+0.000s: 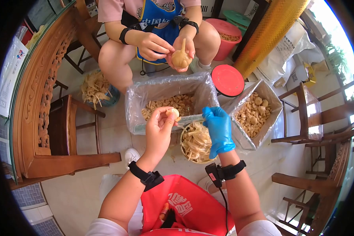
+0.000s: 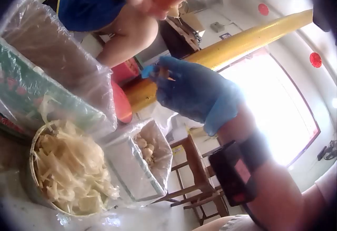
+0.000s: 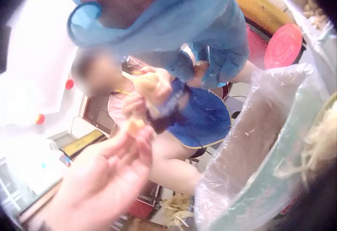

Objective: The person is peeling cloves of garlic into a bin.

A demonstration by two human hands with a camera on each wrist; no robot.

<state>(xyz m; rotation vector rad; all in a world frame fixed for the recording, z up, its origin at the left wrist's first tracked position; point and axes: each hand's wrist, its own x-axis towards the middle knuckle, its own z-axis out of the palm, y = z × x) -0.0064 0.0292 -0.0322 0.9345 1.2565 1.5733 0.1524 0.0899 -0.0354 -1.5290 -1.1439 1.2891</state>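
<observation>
My bare left hand point(image 1: 159, 128) pinches a pale, partly peeled garlic piece point(image 1: 172, 113) between thumb and fingers, above the near rim of the plastic-lined box point(image 1: 145, 88). To its right, my right hand point(image 1: 219, 131) wears a blue glove, its fingers curled. Both wrist views show a small brownish thing point(image 2: 167, 76) between the gloved fingers; what it is I cannot tell. The two hands are apart. Below and between them stands a round container of peeled skins point(image 1: 196, 143). Loose cloves point(image 1: 177, 103) lie in the lined box.
Opposite, a seated person holds a whole garlic bulb point(image 1: 181, 59). At right stand a second lined box of cloves point(image 1: 253, 114), a red round lid point(image 1: 227, 80) and a wooden chair point(image 1: 308, 112). A tub of skins point(image 1: 98, 90) is at left, beside carved wooden furniture point(image 1: 39, 118).
</observation>
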